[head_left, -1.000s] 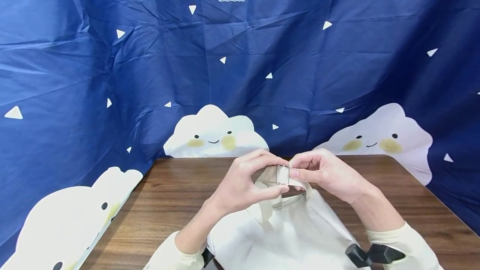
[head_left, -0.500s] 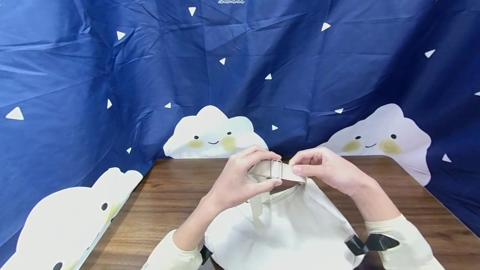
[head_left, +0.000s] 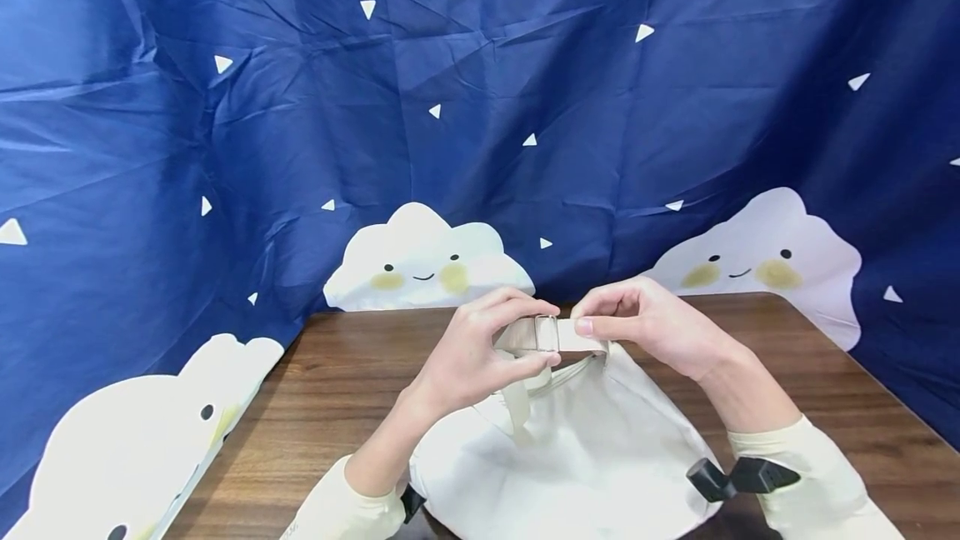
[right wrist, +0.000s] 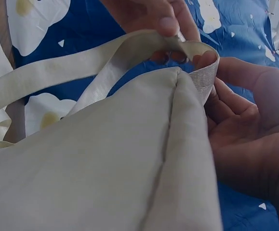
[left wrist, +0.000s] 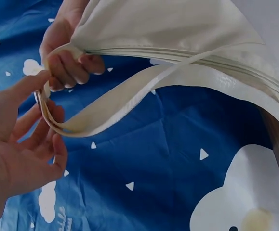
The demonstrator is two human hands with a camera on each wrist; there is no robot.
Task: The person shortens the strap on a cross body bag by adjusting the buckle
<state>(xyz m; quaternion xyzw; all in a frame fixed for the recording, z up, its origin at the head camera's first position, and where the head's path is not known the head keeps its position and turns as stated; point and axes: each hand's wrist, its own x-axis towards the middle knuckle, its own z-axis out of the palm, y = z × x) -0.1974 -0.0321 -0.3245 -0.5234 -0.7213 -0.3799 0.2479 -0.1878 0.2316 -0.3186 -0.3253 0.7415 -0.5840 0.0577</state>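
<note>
A white bag (head_left: 577, 457) with a zipped top edge stands on the table in front of the person. Its cream webbing strap (left wrist: 105, 115) runs through a rectangular metal slide buckle (head_left: 547, 333). My left hand (head_left: 472, 352) pinches the strap at the buckle between thumb and fingers. Just to the right of the buckle, my right hand (head_left: 660, 327) pinches the strap near the bag's upper corner. In the right wrist view the strap (right wrist: 47, 72) loops from that corner past the left fingertips. A strap length hangs down below the left hand.
The brown wooden table (head_left: 300, 407) extends around the bag. Behind it hangs a blue cloth (head_left: 480, 107) printed with clouds and triangles. Black wrist devices (head_left: 742, 477) sit at the person's cream sleeves (head_left: 817, 473).
The left hand and buckle have shifted slightly left, away from the right hand, exposing more strap between them. The head view has tilted slightly downward.
</note>
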